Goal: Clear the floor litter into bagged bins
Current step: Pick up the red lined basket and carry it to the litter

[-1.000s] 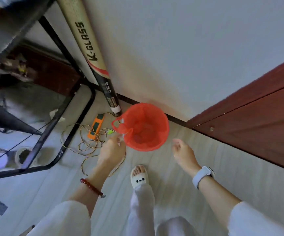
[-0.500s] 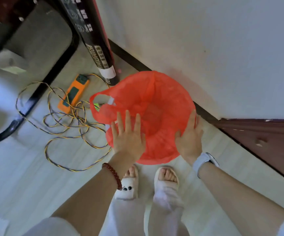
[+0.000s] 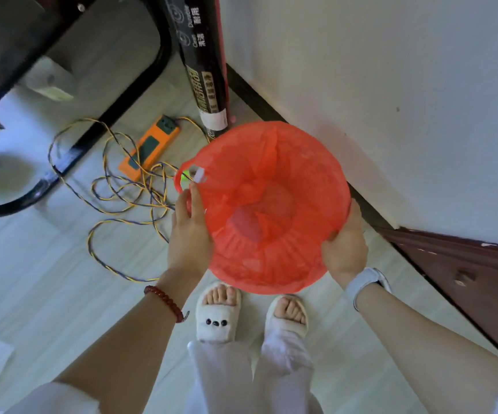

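Risk first: thin red plastic bag [image 3: 274, 204] lining the round bin could slip off the rim or tear if either grip pulls unevenly, and the loose handle loop at left may snag. Left hand [image 3: 189, 231] w/ fingers curled on the bag's left edge, near the loop. Right hand [image 3: 344, 246] clamped on the right rim, thumb over the plastic. Bin is held betw both hands, above the pale wood floor [image 3: 62, 294], close to the white wall [image 3: 391, 85]. Orange power strip [image 3: 149, 147] w/ tangled yellow-blue cord [image 3: 116, 186] lies left, a trip hazard.
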A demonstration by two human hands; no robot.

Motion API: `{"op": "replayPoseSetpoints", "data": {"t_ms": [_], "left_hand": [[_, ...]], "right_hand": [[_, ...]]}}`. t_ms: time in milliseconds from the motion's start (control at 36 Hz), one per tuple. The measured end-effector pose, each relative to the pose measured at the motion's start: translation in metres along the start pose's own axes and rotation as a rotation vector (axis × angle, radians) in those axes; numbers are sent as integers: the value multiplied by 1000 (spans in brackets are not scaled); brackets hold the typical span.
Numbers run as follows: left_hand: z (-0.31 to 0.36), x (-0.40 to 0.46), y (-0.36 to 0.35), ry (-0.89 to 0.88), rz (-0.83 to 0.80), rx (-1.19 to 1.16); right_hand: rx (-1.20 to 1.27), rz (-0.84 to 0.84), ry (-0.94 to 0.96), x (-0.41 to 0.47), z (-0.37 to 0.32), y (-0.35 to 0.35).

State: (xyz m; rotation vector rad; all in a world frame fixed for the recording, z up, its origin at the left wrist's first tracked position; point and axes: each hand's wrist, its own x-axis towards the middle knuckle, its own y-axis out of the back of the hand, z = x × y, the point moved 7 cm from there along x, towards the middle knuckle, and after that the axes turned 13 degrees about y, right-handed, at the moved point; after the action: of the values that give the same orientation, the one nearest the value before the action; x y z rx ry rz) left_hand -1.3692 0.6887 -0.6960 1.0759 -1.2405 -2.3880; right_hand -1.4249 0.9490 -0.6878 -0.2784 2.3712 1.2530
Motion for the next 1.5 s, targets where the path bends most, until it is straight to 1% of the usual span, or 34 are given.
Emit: {"op": "replayPoseSetpoints", "data": {"t_ms": [83,250,472,583,667,806,917,1056,1139,1278,1500], "left_hand": [[-9,-19,17,69,50,-47],[-22,-83,76,158,103,-95],[-72,-193,166,461,172,-148],[-101,-253,204,589,224,-209],[-124,-295,229,626,295,-264],[-175,-359,267,757,382,-338],[-225,-410,298,831,449,-362],[-288,-466,331,888,464,-418],[-344,-516,354,950,503,-446],[-427,-578,383,1096,564,-457],[-528,-627,414,1281,652,-543]], "right_hand": [[-17,1,93,-14,-19,12],[-184,-69,206,-57,-61,42],[-329,-194,432,-138,-145,73],[-317,-264,559,-183,-190,73],[-326,-329,647,-219,-221,67],[-332,-385,783,-287,-274,55],[-356,-426,870,-350,-315,35],[-440,-459,980,-429,-356,5],[-467,-507,1040,-493,-380,-31],[-433,-593,1136,-580,-417,-94],[-456,-742,1260,-672,-487,-190]]}}
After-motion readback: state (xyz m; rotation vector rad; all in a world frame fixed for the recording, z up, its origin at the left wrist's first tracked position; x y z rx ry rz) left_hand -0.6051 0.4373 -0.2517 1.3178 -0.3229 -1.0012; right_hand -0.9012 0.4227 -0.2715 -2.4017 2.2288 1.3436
